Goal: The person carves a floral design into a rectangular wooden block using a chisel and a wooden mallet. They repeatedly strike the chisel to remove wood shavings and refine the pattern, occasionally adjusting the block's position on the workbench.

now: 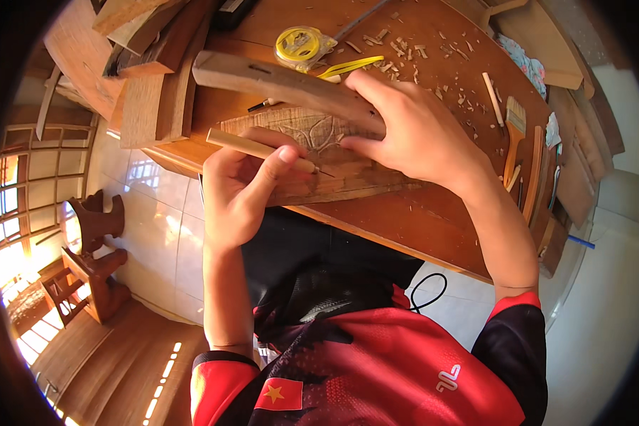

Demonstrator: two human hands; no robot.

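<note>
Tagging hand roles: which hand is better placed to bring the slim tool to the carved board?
Probably the left hand: it holds the slim tool, its tip above the carved board. The right hand holds a wooden bar.

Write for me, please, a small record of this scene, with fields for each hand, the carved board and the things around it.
Left hand: grip closed on a wood-handled carving tool
Right hand: grip around one end of a wooden bar
Carved board: under the hands, leaf-like lines cut in it
Tool tip: over the board; contact unclear
On the table: yellow tape measure, flat paintbrush, wood shavings
</note>
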